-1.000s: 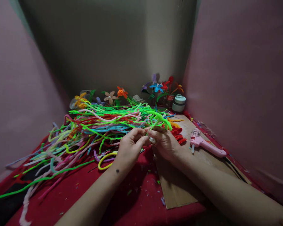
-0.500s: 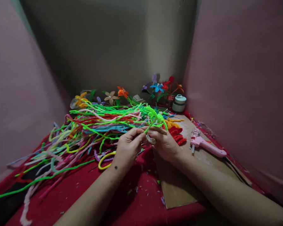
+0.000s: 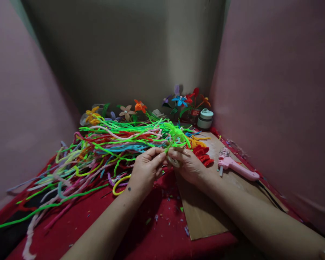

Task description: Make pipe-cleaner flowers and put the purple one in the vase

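Observation:
A bright green pipe-cleaner flower (image 3: 177, 133) is held between my two hands, its head pointing away from me. My left hand (image 3: 148, 166) is closed, thumb and forefinger pinching the lower end of its stem. Close beside it, my right hand (image 3: 188, 164) is closed on the stem just under the petals. A small pale ring, which looks like a roll of tape (image 3: 174, 161), hangs below the right fingers and seems to be held by them. The fingertips of both hands nearly touch, so part of the stem is hidden.
Many coloured pipe cleaners (image 3: 119, 137) are heaped to the left. Yellow-handled scissors (image 3: 116, 187) lie by my left wrist. A pink glue gun (image 3: 238, 168) and red petals (image 3: 203, 155) lie on a brown board (image 3: 206, 213). Finished flowers (image 3: 181, 100) and a lidded jar (image 3: 205, 119) stand behind.
The flower has tipped slightly lower and turned between my fingers. The pale ring has swung to show more of its face. Both hands have shifted only a little.

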A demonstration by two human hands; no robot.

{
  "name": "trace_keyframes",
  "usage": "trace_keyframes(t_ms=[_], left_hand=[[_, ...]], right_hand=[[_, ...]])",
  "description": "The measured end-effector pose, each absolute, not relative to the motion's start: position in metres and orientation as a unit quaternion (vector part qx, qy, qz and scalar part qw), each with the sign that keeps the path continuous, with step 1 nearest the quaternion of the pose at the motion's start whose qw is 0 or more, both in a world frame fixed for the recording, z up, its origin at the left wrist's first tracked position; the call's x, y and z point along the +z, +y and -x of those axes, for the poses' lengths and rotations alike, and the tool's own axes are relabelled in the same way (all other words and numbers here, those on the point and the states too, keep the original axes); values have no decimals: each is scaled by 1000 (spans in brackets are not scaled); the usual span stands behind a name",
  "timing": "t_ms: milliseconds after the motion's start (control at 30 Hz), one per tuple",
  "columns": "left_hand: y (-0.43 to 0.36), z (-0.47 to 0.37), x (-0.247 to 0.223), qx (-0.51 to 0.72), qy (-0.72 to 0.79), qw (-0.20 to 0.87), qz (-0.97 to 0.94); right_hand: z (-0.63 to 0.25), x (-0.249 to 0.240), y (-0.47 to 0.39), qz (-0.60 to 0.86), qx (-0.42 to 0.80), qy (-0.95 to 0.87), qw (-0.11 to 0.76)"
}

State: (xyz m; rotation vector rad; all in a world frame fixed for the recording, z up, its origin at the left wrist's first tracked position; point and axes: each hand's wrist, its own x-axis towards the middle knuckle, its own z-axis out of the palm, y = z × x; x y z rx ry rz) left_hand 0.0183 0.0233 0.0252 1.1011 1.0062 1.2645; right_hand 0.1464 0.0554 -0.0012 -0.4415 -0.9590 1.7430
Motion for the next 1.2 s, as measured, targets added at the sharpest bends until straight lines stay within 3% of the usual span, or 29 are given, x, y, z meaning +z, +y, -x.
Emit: trace_keyframes(t_ms=[800, 900, 1100, 1200], left_hand=[[22, -22, 23, 454, 396, 605, -520], [23, -21, 21, 459, 439, 531, -561], [22, -17, 14, 469, 482, 218, -708], [20, -17, 14, 468, 472, 176, -726]], right_hand=[[-145, 1, 55, 208, 716, -383, 545], [-144, 1, 54, 211, 720, -369, 548], [-142, -2, 54, 256, 701, -336, 575], [-142, -4, 53, 244, 683, -379, 575]])
